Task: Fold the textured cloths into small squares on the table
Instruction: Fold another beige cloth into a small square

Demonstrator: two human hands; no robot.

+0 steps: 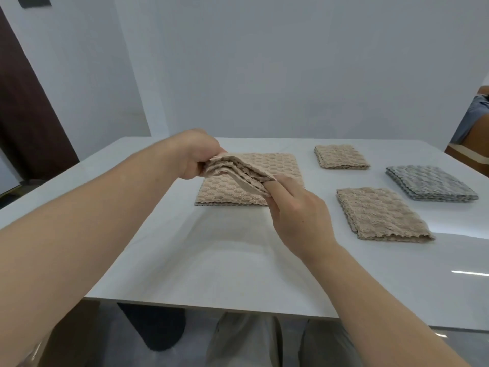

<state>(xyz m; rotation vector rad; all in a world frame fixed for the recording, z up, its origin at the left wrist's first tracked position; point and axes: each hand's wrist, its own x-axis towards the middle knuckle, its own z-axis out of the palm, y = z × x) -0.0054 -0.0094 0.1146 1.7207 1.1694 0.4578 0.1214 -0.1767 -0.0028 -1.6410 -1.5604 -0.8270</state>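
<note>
A beige textured cloth (275,165) lies in the middle of the white table (185,260), with its left layers lifted off the lower part. My left hand (198,154) grips the raised far-left edge of those layers. My right hand (293,210) pinches the raised near edge between thumb and fingers. Three folded squares lie to the right: a small beige one (341,156) at the back, a grey one (431,182) far right, and a larger beige one (381,213) nearer me.
A white wall stands behind the table. A dark door (26,102) is at the left. Another person's arm and clothing (476,112) show at the right edge beside a wooden piece. My knees are below the table's near edge.
</note>
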